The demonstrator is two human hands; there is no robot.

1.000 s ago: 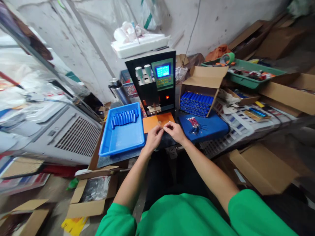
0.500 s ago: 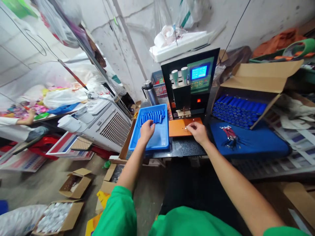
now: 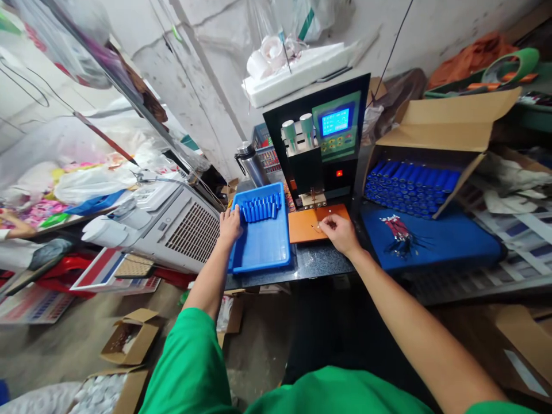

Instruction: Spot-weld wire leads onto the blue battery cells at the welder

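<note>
My left hand [image 3: 230,224] rests at the left rim of a blue tray [image 3: 263,253], its fingers touching the left end of a row of blue battery cells [image 3: 259,209] lying in the tray. My right hand [image 3: 340,233] sits on an orange mat [image 3: 302,227] in front of a black spot-welding machine [image 3: 321,144], fingers pinched on a small thin piece that is too small to name.
An open cardboard box of blue cells [image 3: 409,187] lies to the right, with red-and-black wires [image 3: 399,230] on a blue pad [image 3: 452,247]. A steel flask [image 3: 248,161] stands behind the tray. An air cooler [image 3: 168,224] and open boxes [image 3: 129,339] are at the left.
My hands were together on the orange mat; the left hand has moved left across the blue tray to the row of cells. The right hand stayed on the mat. My view swung left.
</note>
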